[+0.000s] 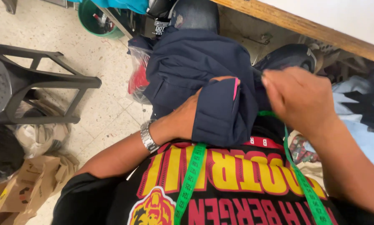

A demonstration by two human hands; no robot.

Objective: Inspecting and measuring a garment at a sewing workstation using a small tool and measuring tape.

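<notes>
Left hand (187, 118) is tucked under a folded flap of the navy garment (195, 66), fingers closed around the fold and mostly hidden by the cloth; a metal wristwatch (148, 136) sits on that wrist. The garment lies bunched over the person's lap, its bulk running up toward the wooden table edge (303, 29) at the top of the view, with a thin pink mark (236, 88) showing on the right edge of the held flap.

Right hand (299, 100) is raised just right of the flap, fingers curled and pinched together. What it pinches is too small and blurred to identify; something thin seems to run from the fingertips toward the cloth, but this cannot be confirmed.

A green measuring tape (191, 175) hangs around the neck, both ends trailing down over the printed black shirt (237, 183).

Judgement on method: the flap wants to be kept taut and flat over the supporting left fingers, with the working edge by the pink mark turned toward the right hand, so the pinching hand works on one layer only and catches nothing beneath.

Surroundings: black plastic chair (24, 83) on the tiled floor at left, brown paper bags (28, 183) at lower left, green bucket (93, 18) at top.
</notes>
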